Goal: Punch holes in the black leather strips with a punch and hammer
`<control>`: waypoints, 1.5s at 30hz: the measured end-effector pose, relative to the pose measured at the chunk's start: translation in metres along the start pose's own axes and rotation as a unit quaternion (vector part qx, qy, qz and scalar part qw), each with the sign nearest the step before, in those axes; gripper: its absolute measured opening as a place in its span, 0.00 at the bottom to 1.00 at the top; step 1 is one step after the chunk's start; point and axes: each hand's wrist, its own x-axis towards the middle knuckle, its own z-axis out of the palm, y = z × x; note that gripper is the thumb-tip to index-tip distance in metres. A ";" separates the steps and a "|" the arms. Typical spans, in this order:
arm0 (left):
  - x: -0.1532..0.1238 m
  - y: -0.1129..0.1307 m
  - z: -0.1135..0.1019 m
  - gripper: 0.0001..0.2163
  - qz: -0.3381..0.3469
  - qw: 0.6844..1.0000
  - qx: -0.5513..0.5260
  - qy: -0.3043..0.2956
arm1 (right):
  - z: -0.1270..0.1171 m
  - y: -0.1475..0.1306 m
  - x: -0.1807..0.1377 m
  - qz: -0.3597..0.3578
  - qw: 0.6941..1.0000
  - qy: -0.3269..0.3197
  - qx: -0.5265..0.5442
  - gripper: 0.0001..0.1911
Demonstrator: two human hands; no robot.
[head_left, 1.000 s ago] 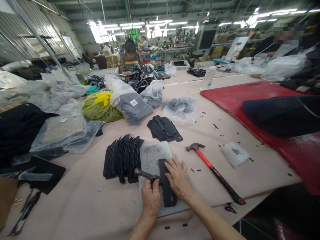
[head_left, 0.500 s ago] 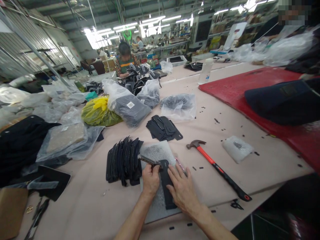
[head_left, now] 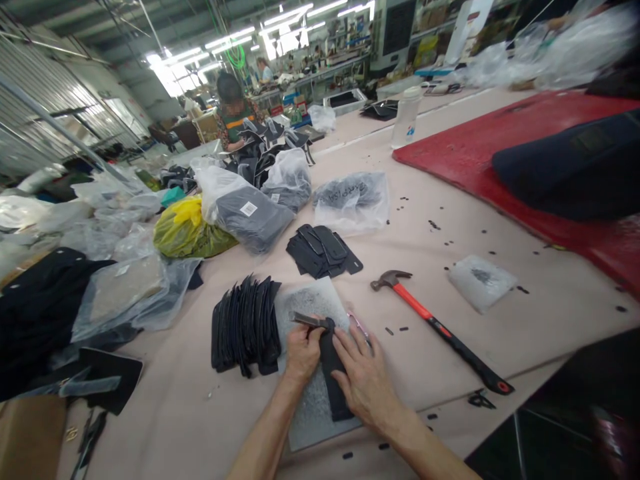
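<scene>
My left hand [head_left: 301, 350] is closed round a metal punch tool [head_left: 307, 320], its tip resting at the top end of a long black strip [head_left: 334, 380]. The strip lies on a pale grey cutting pad [head_left: 313, 303]. Over the strip's right side my right hand [head_left: 365, 380] lies flat, fingers spread, pressing it down. Just left of the pad stands a fanned stack of black pieces [head_left: 245, 327]. A red-handled hammer [head_left: 435, 328] rests on the table to the right of my hands.
More black pieces [head_left: 320, 250] lie beyond the pad, with plastic bags [head_left: 353, 200] and a yellow bag [head_left: 187, 230] behind. A small pad [head_left: 481, 280] and a red mat [head_left: 500, 167] are at right. Another person [head_left: 233, 117] works at the far end.
My left hand and the punch have slid up from the strip's middle to its top end. The right hand followed, staying on the strip. The camera tilted slightly downward.
</scene>
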 end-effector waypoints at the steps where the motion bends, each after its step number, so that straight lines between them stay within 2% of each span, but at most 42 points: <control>1: 0.000 -0.001 0.000 0.08 0.002 1.000 0.006 -0.002 | 0.000 0.000 0.000 0.001 1.000 -0.001 0.002 0.29; 9: 0.000 0.000 0.001 0.08 -0.006 1.000 0.022 -0.004 | -0.003 0.001 0.001 0.003 1.000 -0.021 0.019 0.30; 12: -0.001 -0.002 0.003 0.09 0.005 0.998 0.061 -0.002 | -0.003 0.002 0.001 0.001 0.999 -0.023 0.024 0.31; 23: -0.004 -0.012 0.013 0.10 0.098 0.971 0.217 0.013 | -0.002 0.005 0.001 0.003 0.998 -0.020 0.053 0.33; 36: -0.003 -0.009 0.010 0.11 0.087 0.969 0.231 -0.008 | -0.008 0.009 -0.001 -0.012 0.998 -0.030 0.046 0.32; 45: -0.007 -0.009 0.012 0.10 0.082 0.968 0.236 0.008 | -0.012 0.012 0.002 -0.034 0.998 -0.057 0.015 0.33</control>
